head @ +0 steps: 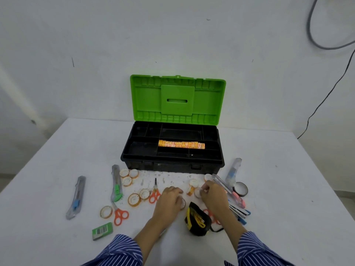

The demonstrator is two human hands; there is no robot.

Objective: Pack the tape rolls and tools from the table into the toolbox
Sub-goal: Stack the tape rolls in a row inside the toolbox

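Tape rolls (pixel 134 199) lie scattered on the table (pixel 278 189). Her left hand (pixel 169 198) curls over one roll; right hand (pixel 212 193) pinches another. A measuring tape (pixel 197 220) sits between her wrists, scissors (pixel 154 192) alongside, open toolbox (pixel 172 148) beyond.

A white counter (pixel 269 169) meets a pale, scuffed wall (pixel 96 45) — a grey cable (pixel 312 38) loops at two o'clock, and a thin black cord (pixel 330 89) trails down the wall toward three o'clock.
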